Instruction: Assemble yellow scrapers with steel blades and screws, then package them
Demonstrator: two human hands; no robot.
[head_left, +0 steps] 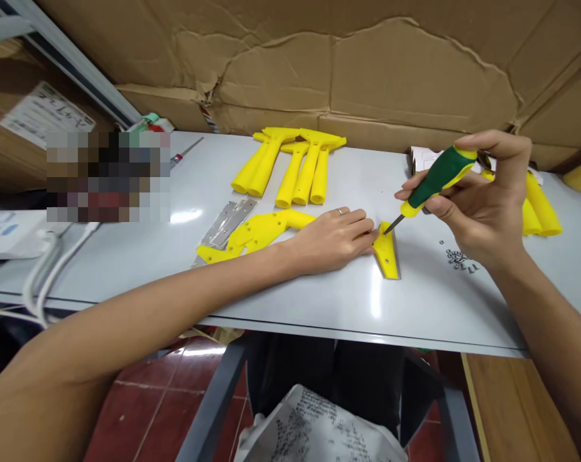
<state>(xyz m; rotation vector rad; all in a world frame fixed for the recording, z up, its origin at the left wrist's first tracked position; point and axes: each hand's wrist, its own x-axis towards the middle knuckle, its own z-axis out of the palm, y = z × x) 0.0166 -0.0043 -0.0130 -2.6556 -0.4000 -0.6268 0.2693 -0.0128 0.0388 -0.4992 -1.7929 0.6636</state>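
Observation:
My right hand (pixel 483 192) is closed around a green-and-yellow screwdriver (pixel 439 176), held tilted. The screwdriver's tip meets the upper end of a flat yellow scraper piece (pixel 387 253) with a metal strip along its edge and a screw near its lower part. My left hand (pixel 336 240) rests on the table, its fingers closed on the left side of that piece; part of the piece is hidden under them. Left of this hand lie flat yellow plastic parts (pixel 259 232), partly over thin metal blades (pixel 230 221). Small screws (pixel 458 258) are scattered near my right wrist.
Yellow T-shaped handles (pixel 290 163) lie at the back, with more yellow tubes (pixel 543 205) at the right. Another screwdriver (pixel 187 152) lies back left. White cables (pixel 62 269) hang over the left front edge. Cardboard (pixel 367 70) stands behind the table.

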